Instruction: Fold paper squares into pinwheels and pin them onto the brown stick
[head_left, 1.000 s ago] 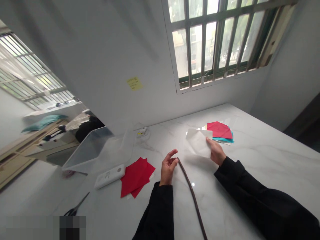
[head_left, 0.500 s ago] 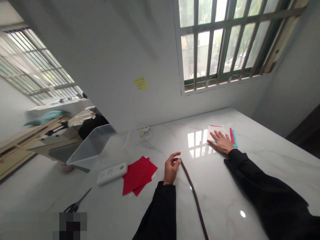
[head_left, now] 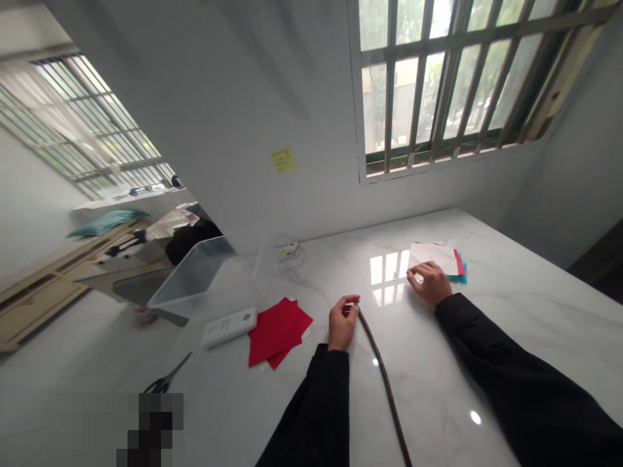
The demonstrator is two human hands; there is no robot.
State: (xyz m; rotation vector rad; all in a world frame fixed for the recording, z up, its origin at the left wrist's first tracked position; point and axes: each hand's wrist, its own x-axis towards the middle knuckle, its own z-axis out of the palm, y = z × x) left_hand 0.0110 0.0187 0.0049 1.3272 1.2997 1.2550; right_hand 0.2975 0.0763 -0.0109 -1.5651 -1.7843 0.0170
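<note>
Right hand: now curled, no longer flat on paper stack; grip unclear. Left hand: pinching stick, best kept steady.

The left sleeve and right sleeve are long, plain black and matte, loosely cut, softly creased and narrower toward the ends; the left grip and right grip are bare.

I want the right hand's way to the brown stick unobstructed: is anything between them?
Nothing visible stands between the right hand and the brown stick at the left hand's fingertips; only white marbled tabletop shows there.
</note>
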